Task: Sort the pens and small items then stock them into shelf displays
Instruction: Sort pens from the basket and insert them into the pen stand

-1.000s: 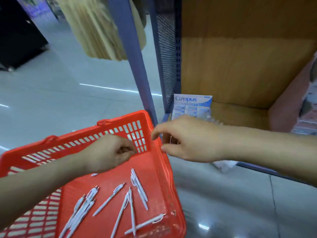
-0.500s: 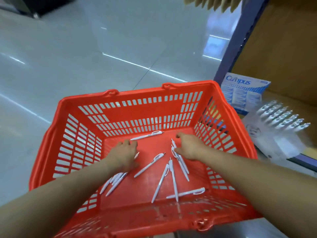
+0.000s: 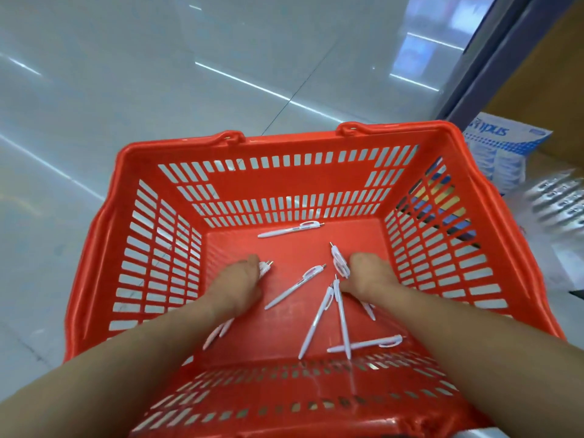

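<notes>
Red slotted basket (image 3: 284,184), centre frame, has white pens (image 3: 294,289) loose on its floor. Left hand (image 3: 237,286) grips a bundle, right hand (image 3: 369,276) curls round a couple more. Five lie ungathered; stocking the shelf (image 3: 543,83), right edge, looks mostly undone.

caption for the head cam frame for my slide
Left hand and right hand grip white pens inside a red basket, more loose on its floor, shelf at right.
</notes>
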